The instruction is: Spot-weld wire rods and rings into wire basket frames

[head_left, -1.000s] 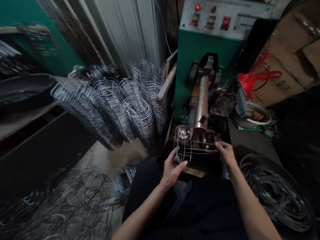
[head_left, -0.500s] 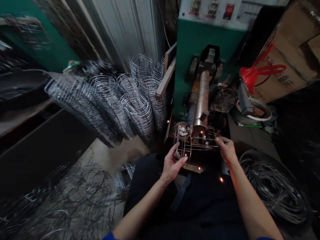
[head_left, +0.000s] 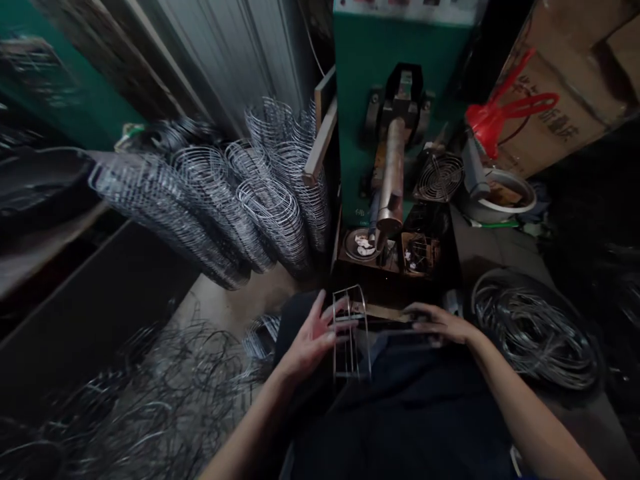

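A small wire rack [head_left: 351,370], bent from thin metal rods, is above my lap at the centre of the head view. My left hand [head_left: 313,337] is at its left side, fingers spread and overlapping the rods; whether they bear its weight I cannot tell. To the right, my right hand [head_left: 443,323] has its fingers stretched out toward the rack, slightly blurred, with nothing visible in them. Beyond both hands stands a green welding machine [head_left: 350,147]. Its thick metal arm [head_left: 393,177] points down toward me, apart from the rack.
Tall stacks of wire frames [head_left: 273,213] stand at left, beside a wooden bar [head_left: 320,147]. Loose wire scraps [head_left: 165,400] cover the floor. A wire coil [head_left: 535,333] lies at right. Below the arm are a round dish [head_left: 353,250], and farther right a fan grille [head_left: 440,177] and a bowl [head_left: 520,207].
The wire rack has come down from the machine's arm toward my lap. Both hands moved lower, and my right hand let go of the wire. The glowing sparks are gone.
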A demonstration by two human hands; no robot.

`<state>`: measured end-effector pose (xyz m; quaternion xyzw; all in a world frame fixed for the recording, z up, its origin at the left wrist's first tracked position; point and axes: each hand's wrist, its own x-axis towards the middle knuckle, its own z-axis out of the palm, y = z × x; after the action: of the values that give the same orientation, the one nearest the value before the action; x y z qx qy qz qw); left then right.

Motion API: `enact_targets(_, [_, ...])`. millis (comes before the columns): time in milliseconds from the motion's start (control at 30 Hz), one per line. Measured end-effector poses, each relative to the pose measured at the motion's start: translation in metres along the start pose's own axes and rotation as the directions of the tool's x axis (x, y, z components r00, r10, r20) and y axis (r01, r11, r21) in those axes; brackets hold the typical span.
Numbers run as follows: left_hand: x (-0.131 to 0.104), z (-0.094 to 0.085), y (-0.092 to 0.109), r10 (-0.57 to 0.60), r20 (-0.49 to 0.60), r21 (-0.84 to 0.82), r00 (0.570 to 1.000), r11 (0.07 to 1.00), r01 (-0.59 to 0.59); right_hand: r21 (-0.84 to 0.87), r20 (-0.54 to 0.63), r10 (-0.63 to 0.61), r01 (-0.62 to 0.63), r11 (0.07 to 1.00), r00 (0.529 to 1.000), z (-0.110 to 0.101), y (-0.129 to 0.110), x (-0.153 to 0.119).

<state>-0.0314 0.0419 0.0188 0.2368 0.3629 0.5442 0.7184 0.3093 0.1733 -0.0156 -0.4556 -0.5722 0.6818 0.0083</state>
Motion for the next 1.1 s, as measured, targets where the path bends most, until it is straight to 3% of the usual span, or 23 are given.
enact_targets(100, [-0.015, -0.009, -0.04, -0.153, -0.132, 0.022, 0.979, 0.987, 0.157, -0.013, 0.123, 0.132, -0.131, 0.991, 0.984, 0.013, 0.025, 0.012])
enact_targets(200, [-0.026, -0.006, -0.059, -0.149, -0.177, 0.064, 0.973, 0.985, 0.163, -0.098, 0.122, 0.037, -0.025, 0.995, 0.992, 0.009, 0.028, 0.013])
enact_targets(267, [-0.02, 0.001, -0.058, -0.093, -0.187, 0.078, 0.978, 0.991, 0.109, -0.124, -0.002, -0.133, 0.131, 0.984, 0.991, -0.002, 0.016, 0.011])
enact_targets(367, [0.006, 0.013, -0.05, 0.044, -0.221, 0.093, 0.974, 0.995, -0.024, -0.09, -0.226, -0.312, 0.3, 0.95, 0.923, -0.019, -0.014, 0.011])
enact_targets(533, [0.053, 0.026, -0.038, 0.228, -0.187, 0.124, 0.955, 0.97, -0.208, -0.122, -0.473, -0.443, 0.442, 0.889, 0.762, -0.027, -0.061, 0.022])
enact_targets(667, [0.072, 0.033, -0.031, 0.271, -0.175, 0.134, 0.946, 0.959, -0.25, -0.193, -0.542, -0.48, 0.453, 0.87, 0.69, -0.028, -0.079, 0.037])
enact_targets(867, [0.089, 0.038, -0.022, 0.265, -0.178, 0.11, 0.948, 0.962, -0.248, -0.219, -0.553, -0.496, 0.458, 0.862, 0.669, -0.041, -0.089, 0.055])
enact_targets(1100, [0.099, 0.034, -0.026, 0.275, -0.156, 0.086, 0.949, 0.961, -0.264, -0.219, -0.549, -0.482, 0.439, 0.871, 0.683, -0.046, -0.103, 0.06])
